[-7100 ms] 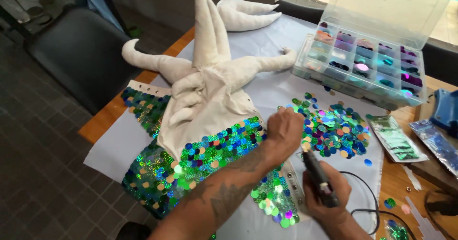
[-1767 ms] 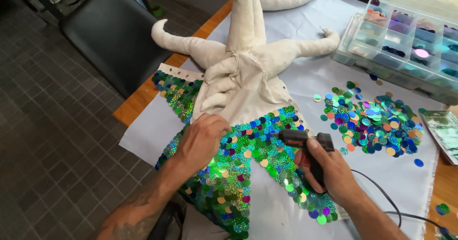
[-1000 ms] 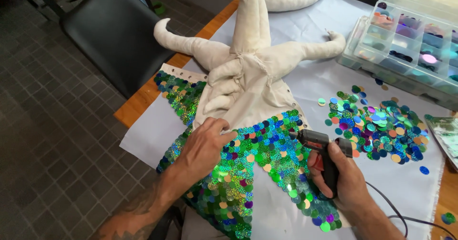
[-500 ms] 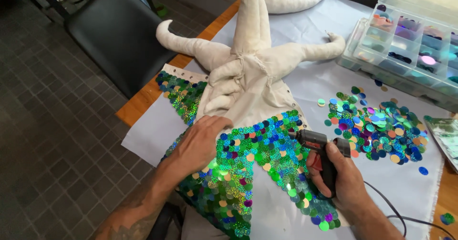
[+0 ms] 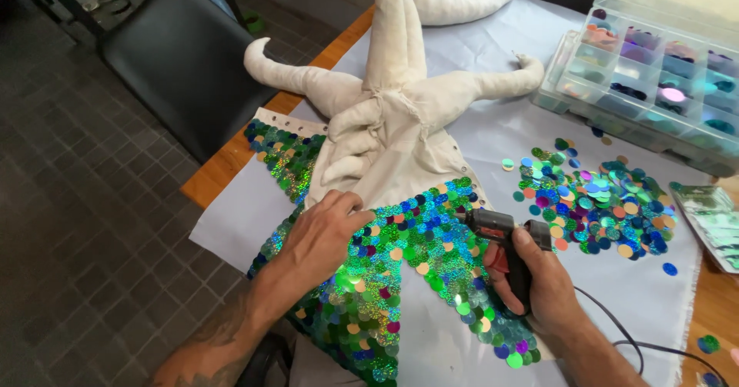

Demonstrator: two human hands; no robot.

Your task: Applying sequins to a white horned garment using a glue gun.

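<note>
A cream stuffed fabric figure lies on the table, its lower part a tail covered in shiny green, blue and pink round sequins. My left hand rests flat on the sequined tail, fingertips pressing near the edge of the bare cloth. My right hand grips a black glue gun with a red trigger; its nozzle points left at the sequins. A loose heap of coloured sequins lies to the right on the white sheet.
A clear plastic compartment box of sequins stands at the back right. A dark chair is left of the wooden table edge. The gun's cable trails right. Plastic sequin packets lie at the far right.
My left hand has slid up the tail toward the bare cloth and pressed down. The glue gun has stayed beside the sequined edge.
</note>
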